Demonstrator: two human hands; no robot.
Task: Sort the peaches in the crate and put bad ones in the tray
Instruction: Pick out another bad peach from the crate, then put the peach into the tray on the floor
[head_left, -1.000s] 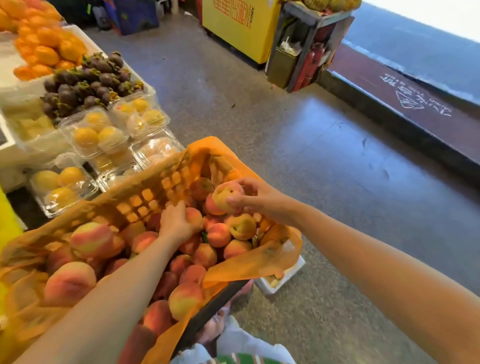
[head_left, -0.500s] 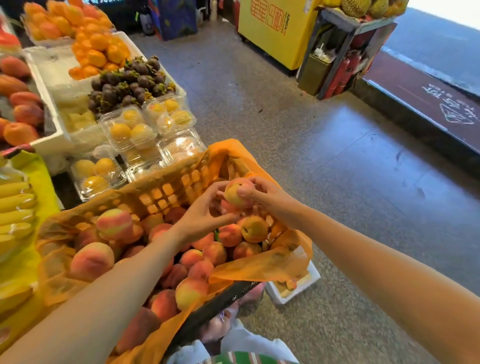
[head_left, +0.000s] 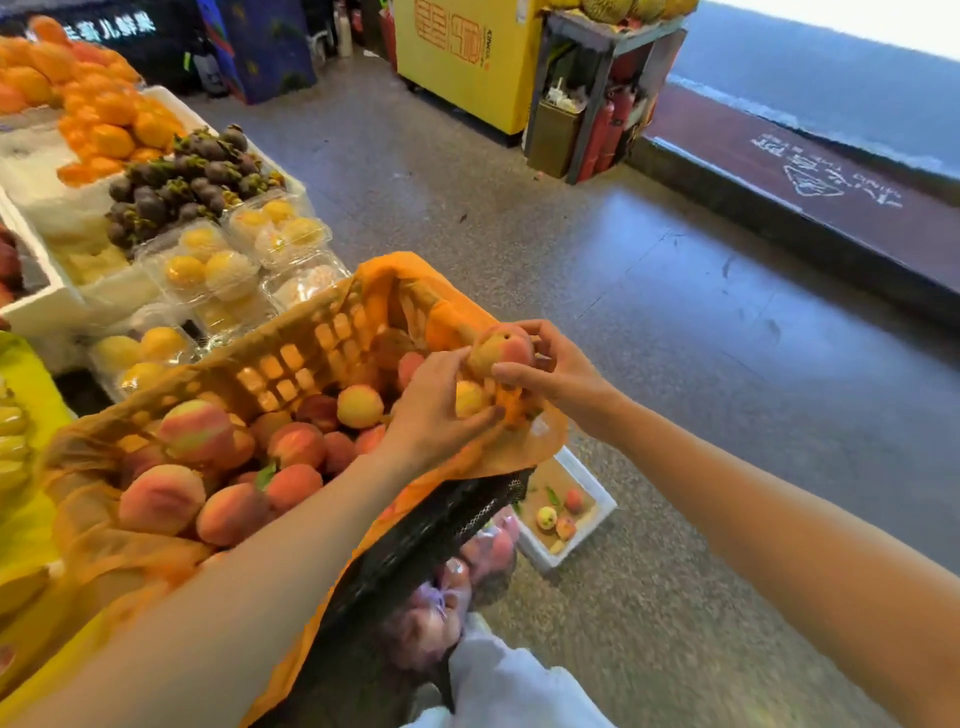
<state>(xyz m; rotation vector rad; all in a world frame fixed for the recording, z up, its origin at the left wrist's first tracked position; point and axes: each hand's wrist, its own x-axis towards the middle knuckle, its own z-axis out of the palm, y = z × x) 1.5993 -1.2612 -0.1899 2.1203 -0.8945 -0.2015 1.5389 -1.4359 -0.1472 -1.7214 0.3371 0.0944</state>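
A crate (head_left: 291, 358) lined with orange plastic holds several pink-yellow peaches (head_left: 161, 499). My right hand (head_left: 558, 371) grips one peach (head_left: 501, 348) above the crate's far right corner. My left hand (head_left: 436, 410) is just below it, fingers curled around a smaller yellow peach (head_left: 469, 397); its thumb touches the upper peach. On the floor beyond the crate stands a white tray (head_left: 597, 512) with a few small peaches (head_left: 546, 517) in it.
Clear boxes of yellow fruit (head_left: 208, 270), mangosteens (head_left: 182, 182) and oranges (head_left: 104, 124) fill the stall at the left. Bagged peaches (head_left: 452, 587) lie under the crate. A yellow cabinet (head_left: 462, 57) and red extinguishers (head_left: 602, 132) stand across the grey floor.
My left hand left the peaches in the crate, rose to meet the right hand and closed on a small yellow peach. The right hand kept its peach and moved slightly right.
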